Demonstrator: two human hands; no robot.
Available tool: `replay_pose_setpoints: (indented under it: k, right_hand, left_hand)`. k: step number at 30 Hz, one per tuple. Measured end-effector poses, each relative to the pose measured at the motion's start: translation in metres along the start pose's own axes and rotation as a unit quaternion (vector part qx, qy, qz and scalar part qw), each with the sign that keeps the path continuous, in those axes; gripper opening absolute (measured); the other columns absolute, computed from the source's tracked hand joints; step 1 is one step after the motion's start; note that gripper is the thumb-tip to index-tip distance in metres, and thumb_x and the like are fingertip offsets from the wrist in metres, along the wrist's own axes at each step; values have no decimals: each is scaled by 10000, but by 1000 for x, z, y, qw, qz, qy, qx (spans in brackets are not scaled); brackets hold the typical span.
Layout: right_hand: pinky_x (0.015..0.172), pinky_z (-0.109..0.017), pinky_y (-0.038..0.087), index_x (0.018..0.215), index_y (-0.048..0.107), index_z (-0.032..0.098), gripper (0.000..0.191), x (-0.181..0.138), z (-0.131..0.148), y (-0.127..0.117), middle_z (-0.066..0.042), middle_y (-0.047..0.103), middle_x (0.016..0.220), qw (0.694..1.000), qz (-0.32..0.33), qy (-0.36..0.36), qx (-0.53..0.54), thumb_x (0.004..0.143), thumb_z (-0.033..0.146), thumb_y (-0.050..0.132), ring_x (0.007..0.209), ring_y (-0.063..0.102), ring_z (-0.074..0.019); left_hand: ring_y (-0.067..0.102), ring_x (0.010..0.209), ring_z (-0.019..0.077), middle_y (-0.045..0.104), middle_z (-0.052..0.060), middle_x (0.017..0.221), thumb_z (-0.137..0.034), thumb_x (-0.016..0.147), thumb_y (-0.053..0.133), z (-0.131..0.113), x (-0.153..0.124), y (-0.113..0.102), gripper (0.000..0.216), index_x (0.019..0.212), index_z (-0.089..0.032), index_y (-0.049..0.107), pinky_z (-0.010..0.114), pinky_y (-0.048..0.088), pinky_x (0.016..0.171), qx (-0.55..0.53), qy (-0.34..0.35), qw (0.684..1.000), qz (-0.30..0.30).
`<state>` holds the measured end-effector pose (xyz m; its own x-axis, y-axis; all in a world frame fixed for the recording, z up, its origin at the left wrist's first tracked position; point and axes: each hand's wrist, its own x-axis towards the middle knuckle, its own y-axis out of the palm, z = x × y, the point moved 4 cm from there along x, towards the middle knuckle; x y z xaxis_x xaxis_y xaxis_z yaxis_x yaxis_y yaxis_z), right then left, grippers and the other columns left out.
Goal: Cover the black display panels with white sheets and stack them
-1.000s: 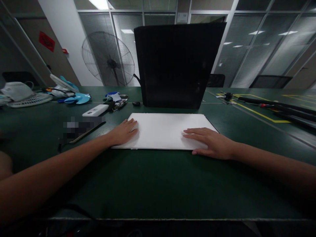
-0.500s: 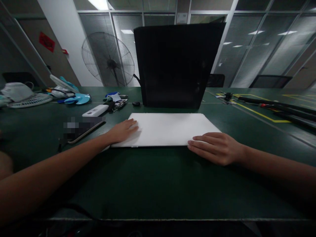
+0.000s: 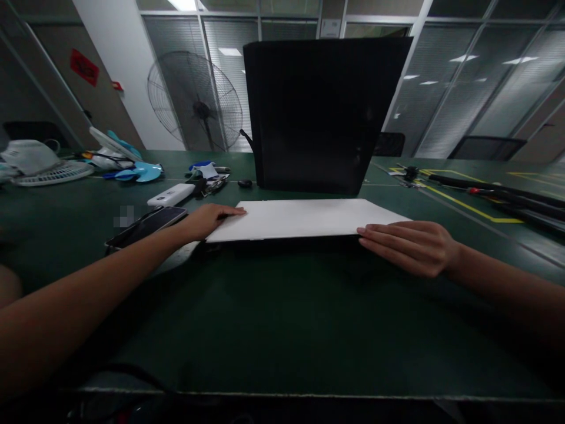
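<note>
A flat white board (image 3: 300, 217) lies in front of me on the green table (image 3: 282, 318), its near edge raised a little with a dark shadow beneath. My left hand (image 3: 206, 219) grips the board's near left corner, fingers on top. My right hand (image 3: 410, 247) holds the near right corner, fingers stretched along the edge and pressed together. Both forearms reach in from the sides.
A tall black box (image 3: 322, 112) stands just behind the board. A phone (image 3: 148, 227) and a white power bank (image 3: 171, 194) lie to the left, with blue items (image 3: 135, 172) and a small white fan (image 3: 48, 174) beyond. Black rods (image 3: 498, 191) and yellow tape lines (image 3: 468, 204) are at right. A floor fan (image 3: 194, 106) stands behind.
My right hand slid off the board's top to its near right corner. My left hand moved to the left edge. The board's near edge has risen off the table.
</note>
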<state>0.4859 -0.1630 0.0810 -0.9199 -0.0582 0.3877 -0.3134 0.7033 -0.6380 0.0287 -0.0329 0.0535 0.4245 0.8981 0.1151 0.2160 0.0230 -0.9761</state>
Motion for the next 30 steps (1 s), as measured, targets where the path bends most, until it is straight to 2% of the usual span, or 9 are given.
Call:
replay_pose_setpoints:
  k: [5, 10, 15, 18, 21, 24, 27, 30]
  right_hand:
    - [839, -317, 634, 1466, 584, 227, 523, -5, -11, -2, -89, 664, 1404, 1000, -15, 14, -21, 958, 116, 635, 1174, 708, -213]
    - [831, -315, 601, 1407, 610, 180, 490, 3, -3, 10, -92, 750, 1227, 997, -25, 77, -18, 931, 204, 725, 1044, 735, -199]
    - [824, -326, 577, 1256, 680, 217, 284, 9, 2, 14, -71, 755, 1171, 990, 3, 143, -1, 979, 172, 633, 998, 725, -196]
    - [805, -331, 576, 1147, 701, 206, 179, 11, 0, 11, -73, 762, 1090, 983, 14, 181, -15, 985, 201, 625, 948, 721, -200]
    - [772, -336, 574, 1145, 711, 216, 183, 11, -4, 11, -75, 756, 1078, 973, 23, 230, -14, 990, 238, 617, 924, 716, -208]
    - [732, -319, 557, 1194, 717, 229, 235, 11, -8, 9, -67, 747, 1085, 968, 14, 250, -8, 980, 228, 621, 880, 705, -194]
    - [637, -280, 504, 1165, 717, 206, 212, 11, -18, -3, -57, 734, 1023, 966, 15, 255, -47, 978, 205, 620, 781, 677, -156]
    - [554, -259, 442, 1121, 703, 183, 163, 8, -32, -28, -50, 708, 955, 958, 28, 272, -90, 976, 206, 632, 726, 650, -131]
  left_hand:
    - [509, 1457, 328, 477, 39, 1628, -262, 838, 641, -2, -2, 3, 758, 1577, -303, 478, 543, 331, 1244, 31, 75, 997, -11]
    - [503, 1464, 311, 494, 70, 1615, -355, 824, 676, -11, -6, 3, 774, 1568, -240, 496, 485, 310, 1265, 15, 132, 991, -34]
    - [496, 1466, 334, 505, 39, 1605, -423, 831, 665, -28, -12, 5, 752, 1550, -254, 524, 518, 309, 1263, -6, 91, 995, -37]
    - [496, 1466, 328, 496, 33, 1609, -439, 846, 646, -35, -15, 7, 742, 1553, -251, 524, 486, 324, 1263, -13, 89, 995, -49]
    - [495, 1469, 314, 480, 3, 1616, -431, 858, 625, -38, -16, 10, 728, 1562, -279, 515, 455, 334, 1266, -21, 86, 994, -62]
    - [519, 1450, 312, 491, -19, 1608, -439, 883, 588, -41, -16, 11, 696, 1560, -293, 517, 455, 345, 1263, -33, 83, 993, -77]
    - [574, 1399, 320, 556, 24, 1564, -439, 928, 528, -48, -15, 9, 651, 1546, -235, 535, 468, 397, 1230, -50, 71, 990, -113]
    - [595, 1378, 319, 569, 64, 1555, -423, 941, 539, -50, -14, 6, 658, 1556, -190, 512, 472, 434, 1203, -51, 25, 988, -143]
